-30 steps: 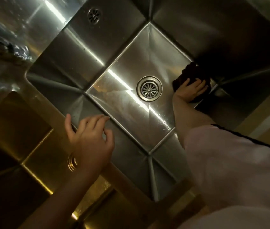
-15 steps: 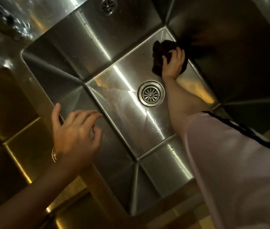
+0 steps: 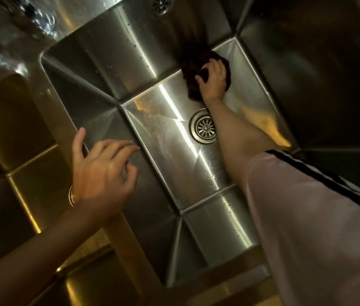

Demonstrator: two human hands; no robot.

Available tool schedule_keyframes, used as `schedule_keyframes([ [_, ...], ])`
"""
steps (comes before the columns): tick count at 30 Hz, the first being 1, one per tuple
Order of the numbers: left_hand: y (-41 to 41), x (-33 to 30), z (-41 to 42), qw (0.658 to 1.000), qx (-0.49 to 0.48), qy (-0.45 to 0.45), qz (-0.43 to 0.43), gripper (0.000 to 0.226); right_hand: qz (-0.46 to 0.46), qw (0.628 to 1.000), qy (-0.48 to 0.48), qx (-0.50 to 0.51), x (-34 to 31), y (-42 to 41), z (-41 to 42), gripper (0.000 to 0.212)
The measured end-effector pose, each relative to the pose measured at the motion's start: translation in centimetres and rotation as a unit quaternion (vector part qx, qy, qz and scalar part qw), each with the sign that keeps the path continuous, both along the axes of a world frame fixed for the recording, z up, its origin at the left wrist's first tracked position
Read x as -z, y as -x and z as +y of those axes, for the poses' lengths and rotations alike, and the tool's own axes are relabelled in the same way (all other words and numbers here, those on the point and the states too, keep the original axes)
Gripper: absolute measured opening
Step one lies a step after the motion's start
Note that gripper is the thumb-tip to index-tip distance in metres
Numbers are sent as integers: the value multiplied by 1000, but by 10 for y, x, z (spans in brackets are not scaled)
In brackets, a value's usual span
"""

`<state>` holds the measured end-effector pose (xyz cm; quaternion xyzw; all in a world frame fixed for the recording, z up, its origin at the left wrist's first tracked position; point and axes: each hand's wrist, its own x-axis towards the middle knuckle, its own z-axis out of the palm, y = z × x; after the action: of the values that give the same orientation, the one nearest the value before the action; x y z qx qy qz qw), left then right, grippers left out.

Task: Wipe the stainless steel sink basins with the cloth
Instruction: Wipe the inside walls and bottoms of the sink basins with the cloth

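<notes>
At far left: second stainless steel basin [image 3: 9,133] in amber shadow, interior dim, no cloth in it. Just right of it: left hand [image 3: 102,171] above the dividing ledge [image 3: 117,235], fingers loosely spread and curved, holding nothing; probably poised there for balance while leaning in; contact with the steel cannot be told. Centre: floor of the main stainless steel basin [image 3: 170,151], streaked, with the round slotted drain strainer [image 3: 205,127] partly covered by the forearm. Beyond the drain, at the far floor edge where floor meets back wall: dark bunched cloth [image 3: 193,85], right hand [image 3: 213,81] on top, fingers curled over it, pressing it into the seam. Far right: pale loose sleeve [image 3: 307,217] with a dark stripe.
</notes>
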<state>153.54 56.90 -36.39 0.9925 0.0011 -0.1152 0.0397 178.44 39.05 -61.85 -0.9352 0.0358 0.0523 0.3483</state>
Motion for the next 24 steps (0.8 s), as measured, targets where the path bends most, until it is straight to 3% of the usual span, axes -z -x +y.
schedule_keyframes([
  [9,1,0,0,1000,-15,6,-2,34,56,982,-106,-145,-14,99,118,24],
  [13,1,-2,-1,999,-19,20,-23,35,55,979,-87,-175,-14,115,131,22],
  [18,1,-3,-1,999,-16,21,-24,34,46,992,-82,-83,-15,140,115,23],
  [24,2,-7,-2,1000,-13,20,-18,36,103,993,25,60,-16,200,77,31],
])
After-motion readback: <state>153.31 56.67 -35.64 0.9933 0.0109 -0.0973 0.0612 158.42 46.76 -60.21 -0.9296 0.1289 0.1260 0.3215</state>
